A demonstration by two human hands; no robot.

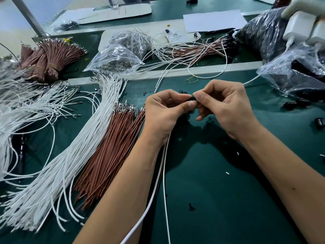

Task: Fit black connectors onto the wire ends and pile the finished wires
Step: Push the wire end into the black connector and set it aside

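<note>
We've got both hands up over the green mat [219, 182], meeting at one small black connector [193, 98]. Left hand [163, 111] pinches it between thumb and forefinger; right hand [223, 106] pinches the other side, fingertips nearly touching the left's. Connector is mostly hidden by the fingers, so we can't tell how far any wire end is seated.

A white wire [164, 173] runs out below the left palm and back along the forearm toward us (a second white strand lies just beside it; we can't tell whether both go into the grip).

Handling, our judgement: connector is tiny, light, hard plastic, easy to fumble, so hold it by its flat sides with fingertips only. Wire is thin and floppy, buckles if pushed from far back, so grip it right behind the metal tip, close to the connector. Metal tip probably bends if forced crooked.

Left of the grip: brown wires [112, 147] and a fan of white wires [66, 155] with metal tips. Beyond the grip: a mixed wire pile [190, 50], likely the finished ones. Loose connectors [293, 104] to the right.
</note>
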